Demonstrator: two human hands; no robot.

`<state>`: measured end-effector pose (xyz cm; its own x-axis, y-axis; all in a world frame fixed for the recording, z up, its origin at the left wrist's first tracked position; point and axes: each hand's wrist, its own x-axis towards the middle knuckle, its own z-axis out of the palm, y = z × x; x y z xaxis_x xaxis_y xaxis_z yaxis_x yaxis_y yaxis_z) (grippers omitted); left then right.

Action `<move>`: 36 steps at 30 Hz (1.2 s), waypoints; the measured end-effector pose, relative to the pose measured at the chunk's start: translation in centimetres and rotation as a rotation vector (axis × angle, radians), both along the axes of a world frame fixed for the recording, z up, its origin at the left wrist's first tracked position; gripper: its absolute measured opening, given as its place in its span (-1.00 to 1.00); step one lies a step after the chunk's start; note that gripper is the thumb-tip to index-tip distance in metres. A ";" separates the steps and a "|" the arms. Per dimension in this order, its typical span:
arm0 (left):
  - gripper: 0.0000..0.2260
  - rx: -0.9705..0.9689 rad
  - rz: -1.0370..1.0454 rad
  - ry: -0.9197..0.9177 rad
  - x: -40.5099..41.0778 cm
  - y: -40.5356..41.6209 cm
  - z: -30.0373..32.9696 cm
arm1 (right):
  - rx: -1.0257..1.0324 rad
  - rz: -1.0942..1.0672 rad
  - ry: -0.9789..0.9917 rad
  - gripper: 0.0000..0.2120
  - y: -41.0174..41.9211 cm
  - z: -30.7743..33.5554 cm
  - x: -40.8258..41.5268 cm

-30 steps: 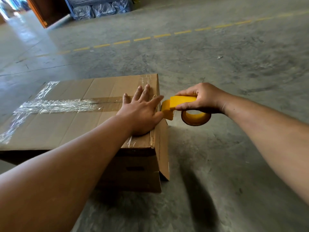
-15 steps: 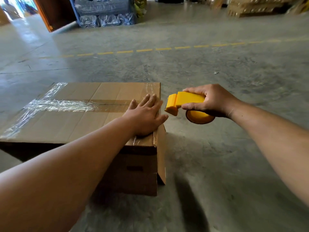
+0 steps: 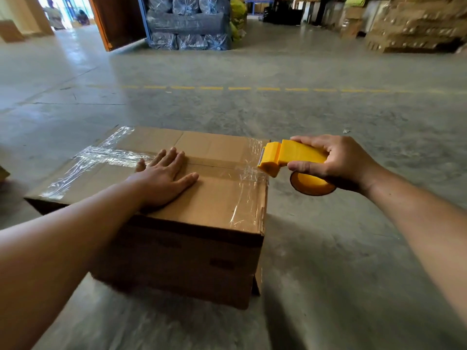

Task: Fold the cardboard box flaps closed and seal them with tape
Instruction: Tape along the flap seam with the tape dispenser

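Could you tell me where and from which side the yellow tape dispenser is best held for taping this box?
Probably by the flat yellow handle behind the toothed cutter, from above and from the right, as the right hand grips the tape dispenser now. That keeps the fingers off the serrated edge, which faces the cardboard box, and off the roll beneath.

You have one cardboard box in front of you, two hands in view, the left hand and the right hand, and one yellow tape dispenser. On the box top you can count three strips of clear tape: one along the centre seam, one across the left end, one across the right end. Farther off, you can see one dashed yellow floor line and two people in the far doorway; the stacked dark bags are too blurred to count.
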<state>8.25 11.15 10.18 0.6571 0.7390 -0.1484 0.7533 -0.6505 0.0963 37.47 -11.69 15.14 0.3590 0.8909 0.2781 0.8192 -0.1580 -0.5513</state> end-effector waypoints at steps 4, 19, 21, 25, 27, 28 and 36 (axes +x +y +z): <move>-0.26 0.028 -0.030 -0.114 0.9 -1.2 0.0 | 0.013 0.026 0.003 -0.30 0.9 0.7 -1.1; -0.52 -1.401 0.221 -0.857 7.1 -6.0 3.9 | 0.080 0.090 0.002 -0.32 0.8 2.7 -2.8; -0.60 -1.178 0.289 -0.965 6.7 -4.9 3.6 | 0.081 0.086 0.015 -0.32 1.1 2.4 -3.0; -0.79 -0.382 0.274 -0.943 2.5 0.1 2.1 | 0.060 0.071 -0.031 -0.25 2.0 1.4 -3.7; -0.69 -0.101 0.202 -0.724 -1.2 2.6 1.5 | 0.040 0.067 -0.053 -0.22 2.8 1.1 -4.1; -0.56 -0.028 0.191 -0.622 -3.1 3.8 1.2 | 0.026 0.067 -0.066 -0.22 3.1 1.1 -4.4; 0.12 -0.005 0.443 -0.076 -14.8 9.2 -0.5 | 0.047 0.072 0.118 -0.27 6.0 2.5 -5.2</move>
<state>-6.59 20.39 9.68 0.2870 0.9508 -0.1164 0.9497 -0.2666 0.1643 32.31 -5.65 17.67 0.3276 0.9026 0.2793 0.7562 -0.0733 -0.6502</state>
